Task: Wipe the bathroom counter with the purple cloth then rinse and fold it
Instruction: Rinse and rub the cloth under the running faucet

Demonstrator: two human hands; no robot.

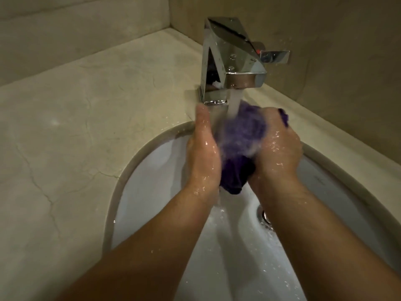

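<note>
The purple cloth [243,135] is bunched into a wet wad over the white sink basin [147,187], right under the water running from the chrome faucet [230,61]. My right hand [280,146] grips the cloth from the right, with a purple corner sticking out above its fingers. My left hand [204,153] presses flat against the cloth's left side, fingers straight and pointing toward the faucet. Both hands and forearms are wet. The beige marble counter [76,131] surrounds the basin.
The faucet's lever handle [275,56] points right, near the beige wall. The chrome drain [263,217] shows at the basin's bottom beside my right forearm. Water droplets dot the counter edge and basin. The counter meets the wall in a corner behind the faucet.
</note>
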